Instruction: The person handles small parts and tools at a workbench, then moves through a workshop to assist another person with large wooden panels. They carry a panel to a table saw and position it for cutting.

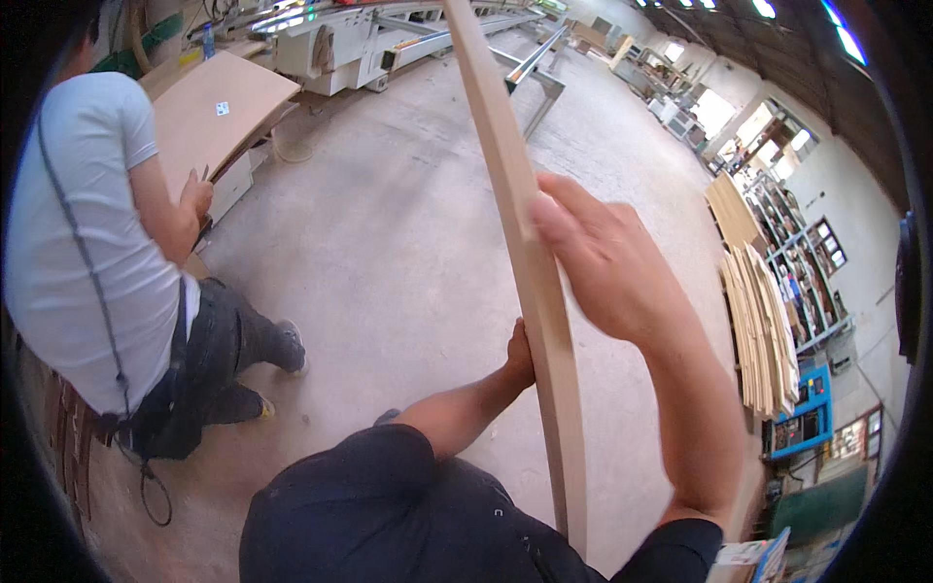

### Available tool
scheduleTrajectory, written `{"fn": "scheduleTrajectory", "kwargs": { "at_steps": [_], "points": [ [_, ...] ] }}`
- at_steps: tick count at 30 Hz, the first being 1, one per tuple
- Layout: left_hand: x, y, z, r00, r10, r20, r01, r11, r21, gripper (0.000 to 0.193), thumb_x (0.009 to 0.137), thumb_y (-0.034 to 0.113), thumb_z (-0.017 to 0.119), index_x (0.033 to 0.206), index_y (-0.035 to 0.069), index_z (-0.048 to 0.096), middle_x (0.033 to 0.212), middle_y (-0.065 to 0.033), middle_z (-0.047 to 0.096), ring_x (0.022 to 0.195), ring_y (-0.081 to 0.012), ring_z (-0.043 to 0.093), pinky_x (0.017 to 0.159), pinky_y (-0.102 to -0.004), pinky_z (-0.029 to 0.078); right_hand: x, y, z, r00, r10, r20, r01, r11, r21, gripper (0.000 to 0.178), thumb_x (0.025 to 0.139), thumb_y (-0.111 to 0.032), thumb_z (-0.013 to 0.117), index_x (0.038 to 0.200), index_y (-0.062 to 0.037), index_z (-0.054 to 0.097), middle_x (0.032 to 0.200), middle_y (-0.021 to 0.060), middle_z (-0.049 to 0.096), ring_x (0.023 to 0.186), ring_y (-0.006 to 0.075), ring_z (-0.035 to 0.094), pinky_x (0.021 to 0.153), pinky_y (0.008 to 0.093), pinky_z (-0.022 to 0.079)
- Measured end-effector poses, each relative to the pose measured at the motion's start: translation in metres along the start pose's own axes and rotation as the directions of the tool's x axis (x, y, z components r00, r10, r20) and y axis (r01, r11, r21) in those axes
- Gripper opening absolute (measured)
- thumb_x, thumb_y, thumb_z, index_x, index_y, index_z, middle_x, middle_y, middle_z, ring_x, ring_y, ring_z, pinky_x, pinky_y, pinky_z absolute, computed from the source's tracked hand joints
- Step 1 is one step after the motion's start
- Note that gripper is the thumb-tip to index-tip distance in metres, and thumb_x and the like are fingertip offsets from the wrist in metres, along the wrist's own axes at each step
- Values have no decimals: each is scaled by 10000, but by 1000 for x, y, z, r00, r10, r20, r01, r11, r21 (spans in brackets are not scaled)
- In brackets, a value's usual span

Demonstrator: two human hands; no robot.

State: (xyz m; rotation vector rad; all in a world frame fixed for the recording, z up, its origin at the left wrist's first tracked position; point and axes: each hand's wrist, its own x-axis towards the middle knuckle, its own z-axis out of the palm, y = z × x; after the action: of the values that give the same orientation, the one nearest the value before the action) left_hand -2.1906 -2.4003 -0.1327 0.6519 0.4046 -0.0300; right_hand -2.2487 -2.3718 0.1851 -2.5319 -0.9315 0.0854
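Note:
A long, pale wooden board [533, 262] stretches from close to my body up past the top of the view, with a narrow side facing me. My left hand [521, 352] reaches across to the board's left side and grips it low down. Its thumb shows, while the other fingers are hidden behind the wood. Higher up, my right hand [607, 255] is closed on the board from the right, its fingertips against the wood and slightly blurred.
On the left a person in a white shirt [83, 223] bends over a large brown panel [219, 107]. Long machinery [335, 49] with metal rails stands at the back. Stacked boards [763, 330] lean at the right, near a blue-framed machine [805, 413] and shelving.

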Motion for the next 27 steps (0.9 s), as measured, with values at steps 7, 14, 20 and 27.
{"fn": "scheduleTrajectory", "kwargs": {
  "at_steps": [7, 14, 20, 27],
  "points": [
    [65, 47, -27, 997, -48, -58, 45, 997, -56, 629, 1001, 526, 290, 1273, 13, 532, 1200, -162, 626, 1126, -277, 590, 964, -415, 463, -12, 284, 167, 590, 718, 369, -776, 378, 505, 734, 972, -644, 300, 1463, -109, 407, 1407, 116, 523, 1225, 284, 531, 1057, 497, 341],
    [115, 82, -19, 999, -28, -44, 21, 985, -170, 639, 983, 548, 338, 1310, 23, 494, 1227, -163, 606, 1150, -292, 573, 981, -446, 450, 20, 358, 228, 814, 520, 259, -577, 673, 462, 571, 1028, -447, 341, 1227, 21, 600, 1123, 147, 670, 997, 225, 614, 865, 382, 474],
    [166, 153, 17, 997, 61, 40, -47, 956, -289, 660, 967, 567, 380, 1343, 31, 462, 1250, -164, 589, 1171, -306, 558, 995, -472, 439, 134, 394, 146, 879, 473, 52, -468, 839, 276, 545, 1013, -397, 405, 1052, 90, 648, 992, 275, 676, 900, 358, 636, 817, 448, 472],
    [153, 324, -21, 935, 332, 127, -203, 792, -576, 698, 948, 589, 429, 1381, 41, 424, 1277, -165, 569, 1196, -322, 540, 1012, -502, 426, 277, 418, 55, 902, 421, -101, -408, 905, 123, 560, 997, -410, 452, 927, 101, 671, 877, 270, 681, 818, 367, 639, 763, 454, 480]
  ]
}}
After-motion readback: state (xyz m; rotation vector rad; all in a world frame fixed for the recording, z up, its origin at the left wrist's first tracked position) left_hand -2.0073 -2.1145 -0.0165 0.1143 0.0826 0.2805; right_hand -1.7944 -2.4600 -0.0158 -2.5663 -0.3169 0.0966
